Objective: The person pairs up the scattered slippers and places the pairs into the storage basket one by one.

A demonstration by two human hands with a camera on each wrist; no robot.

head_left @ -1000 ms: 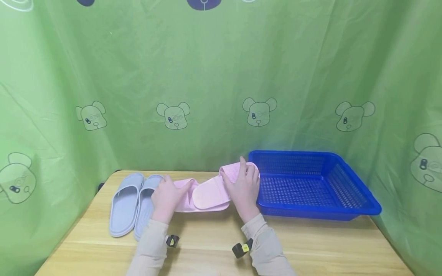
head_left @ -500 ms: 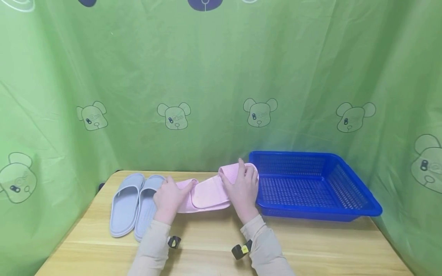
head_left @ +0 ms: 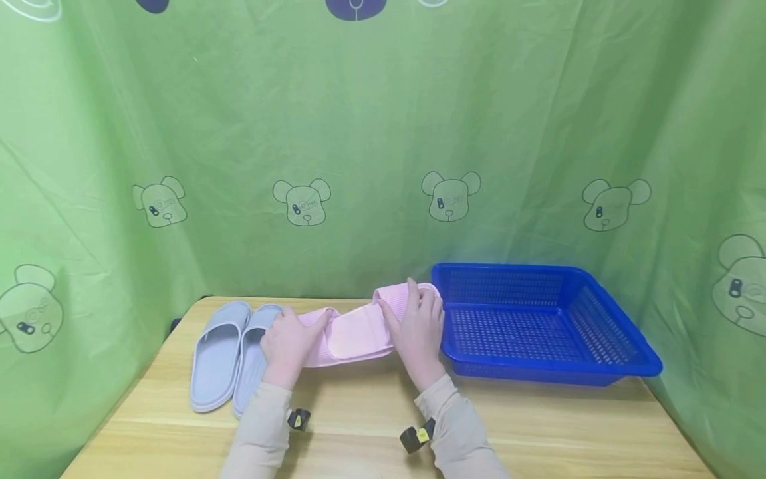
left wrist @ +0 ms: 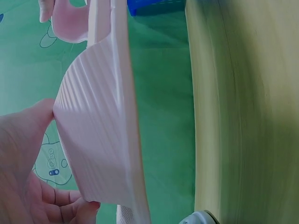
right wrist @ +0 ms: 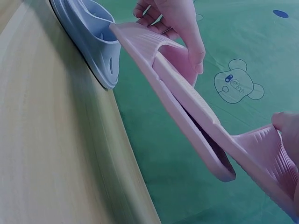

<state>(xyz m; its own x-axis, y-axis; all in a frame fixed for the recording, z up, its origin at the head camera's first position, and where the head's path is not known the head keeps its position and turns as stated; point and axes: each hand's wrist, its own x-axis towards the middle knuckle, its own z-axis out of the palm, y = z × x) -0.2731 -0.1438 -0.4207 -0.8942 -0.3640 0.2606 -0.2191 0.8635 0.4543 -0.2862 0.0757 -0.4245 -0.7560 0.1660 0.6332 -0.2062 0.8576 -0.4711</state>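
Two pink slippers (head_left: 353, 336) held off the desk (head_left: 371, 432), overlapped end to end, long axis running left to right just left of the blue basket (head_left: 538, 326). Left hand (head_left: 287, 346), fingers curled round the end nearest the grey slippers (head_left: 230, 352). Right hand (head_left: 419, 326), fingers wrapped over the ribbed strap at the basket end, nearer the basket rim.
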